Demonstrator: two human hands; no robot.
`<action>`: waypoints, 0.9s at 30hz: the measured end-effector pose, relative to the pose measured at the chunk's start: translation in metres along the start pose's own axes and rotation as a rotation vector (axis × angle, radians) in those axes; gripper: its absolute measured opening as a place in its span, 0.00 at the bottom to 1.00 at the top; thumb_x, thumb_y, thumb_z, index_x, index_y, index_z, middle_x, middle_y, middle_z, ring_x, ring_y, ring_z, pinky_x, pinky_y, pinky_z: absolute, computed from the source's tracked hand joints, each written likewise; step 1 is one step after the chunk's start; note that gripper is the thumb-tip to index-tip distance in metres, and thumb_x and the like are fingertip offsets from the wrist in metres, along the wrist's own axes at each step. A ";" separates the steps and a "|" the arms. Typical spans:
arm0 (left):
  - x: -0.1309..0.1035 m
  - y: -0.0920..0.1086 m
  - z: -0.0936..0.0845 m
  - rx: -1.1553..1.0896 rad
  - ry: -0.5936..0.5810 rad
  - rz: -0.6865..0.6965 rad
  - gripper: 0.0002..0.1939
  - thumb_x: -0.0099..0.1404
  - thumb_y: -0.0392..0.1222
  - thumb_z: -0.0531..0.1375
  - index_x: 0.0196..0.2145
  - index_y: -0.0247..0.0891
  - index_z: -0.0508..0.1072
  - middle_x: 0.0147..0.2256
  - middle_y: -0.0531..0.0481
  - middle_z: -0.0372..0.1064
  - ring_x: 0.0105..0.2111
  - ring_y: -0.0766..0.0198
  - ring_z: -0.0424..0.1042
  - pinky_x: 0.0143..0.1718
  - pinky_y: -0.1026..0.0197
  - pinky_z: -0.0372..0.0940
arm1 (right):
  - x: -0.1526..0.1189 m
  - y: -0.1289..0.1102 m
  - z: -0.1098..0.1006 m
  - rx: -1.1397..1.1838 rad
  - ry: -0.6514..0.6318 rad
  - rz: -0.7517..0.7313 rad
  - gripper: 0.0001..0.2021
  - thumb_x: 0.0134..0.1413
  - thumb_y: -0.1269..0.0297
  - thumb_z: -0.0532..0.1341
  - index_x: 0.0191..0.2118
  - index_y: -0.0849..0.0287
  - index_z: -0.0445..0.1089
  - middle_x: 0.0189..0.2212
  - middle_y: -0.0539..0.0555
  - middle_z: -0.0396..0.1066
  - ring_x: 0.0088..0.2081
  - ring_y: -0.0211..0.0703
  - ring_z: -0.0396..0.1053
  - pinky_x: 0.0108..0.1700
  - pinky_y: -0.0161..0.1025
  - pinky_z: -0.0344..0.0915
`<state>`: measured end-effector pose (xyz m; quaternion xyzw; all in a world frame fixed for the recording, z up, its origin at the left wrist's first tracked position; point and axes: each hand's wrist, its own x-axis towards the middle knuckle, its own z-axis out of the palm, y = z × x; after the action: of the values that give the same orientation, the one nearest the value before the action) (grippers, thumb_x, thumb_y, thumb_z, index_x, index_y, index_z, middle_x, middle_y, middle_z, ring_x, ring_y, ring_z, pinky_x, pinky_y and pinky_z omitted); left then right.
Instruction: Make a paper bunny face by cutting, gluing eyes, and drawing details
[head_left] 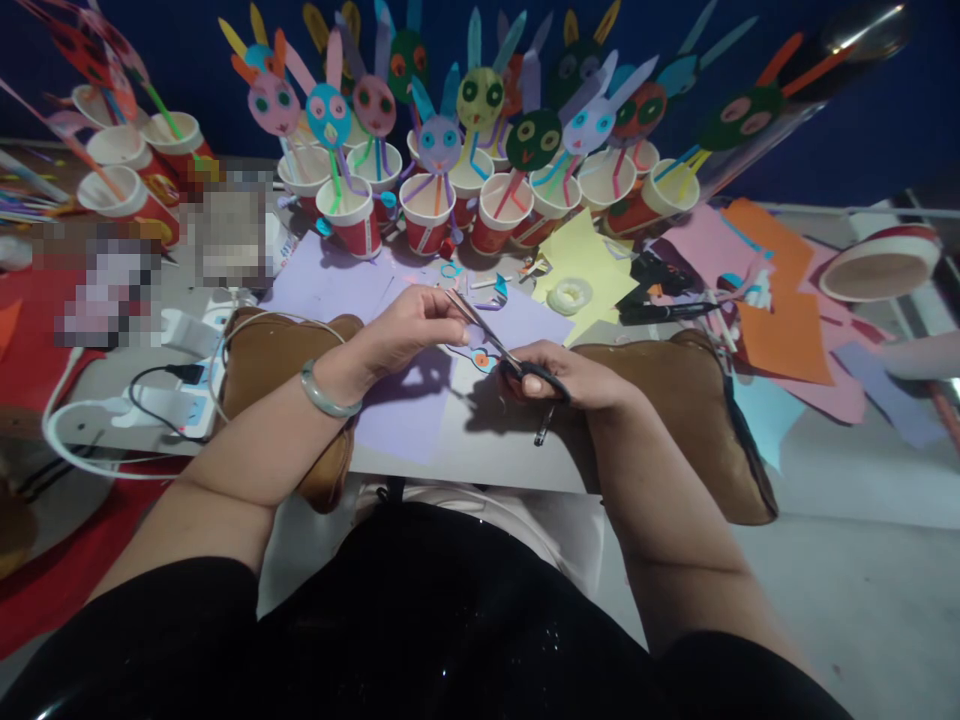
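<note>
My left hand (412,325) pinches what looks like a small piece of purple paper (474,337), partly hidden by the fingers. The fingers of my right hand (574,375) are wrapped round the black handles of a pair of scissors (491,338), whose blades point up and left to the left fingertips. Just under the blades is a small blue and orange paper cut-out (482,360). A pen (544,425) shows below my right hand. Purple paper sheets (409,410) lie beneath and beyond my left hand.
Several red and white paper cups (352,235) holding paper rabbit heads stand along the back. A tape roll (570,295) rests on yellow paper (589,250). Coloured paper (784,340) is piled right. Brown cushions (675,420) flank the work; a power strip (187,400) with cables lies left.
</note>
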<state>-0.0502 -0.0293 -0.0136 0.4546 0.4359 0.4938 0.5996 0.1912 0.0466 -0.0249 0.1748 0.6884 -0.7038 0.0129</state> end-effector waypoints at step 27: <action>0.001 0.000 0.002 -0.015 0.125 0.029 0.06 0.44 0.40 0.69 0.19 0.38 0.75 0.24 0.53 0.72 0.30 0.66 0.68 0.37 0.59 0.62 | 0.002 -0.004 0.001 -0.103 0.100 0.006 0.35 0.46 0.26 0.70 0.31 0.59 0.68 0.25 0.47 0.65 0.29 0.36 0.58 0.31 0.35 0.54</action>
<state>-0.0479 -0.0287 -0.0134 0.4246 0.4620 0.5332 0.5674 0.1886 0.0465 -0.0217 0.2110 0.7229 -0.6578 -0.0105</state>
